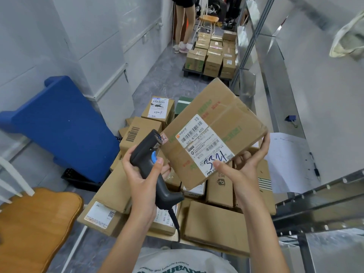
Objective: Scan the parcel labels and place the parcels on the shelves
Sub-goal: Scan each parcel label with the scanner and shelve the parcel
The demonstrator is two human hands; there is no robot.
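My right hand [246,164] holds a flat cardboard parcel [236,115] tilted in front of me, thumb on its white shipping label [204,144], fingers curled under the right edge. The label carries barcodes and a handwritten blue number. My left hand [141,174] grips a black handheld barcode scanner [151,160], thumb on its blue button. The scanner's head sits close to the parcel's left corner, beside the label. A cable hangs down from the scanner's handle.
Several cardboard parcels [214,221] lie piled on the floor below my hands. Metal shelves [295,95] run along the right. A blue pallet [65,127] leans at left beside a wooden chair [33,223]. More boxes [212,56] and a standing person [183,26] are farther back.
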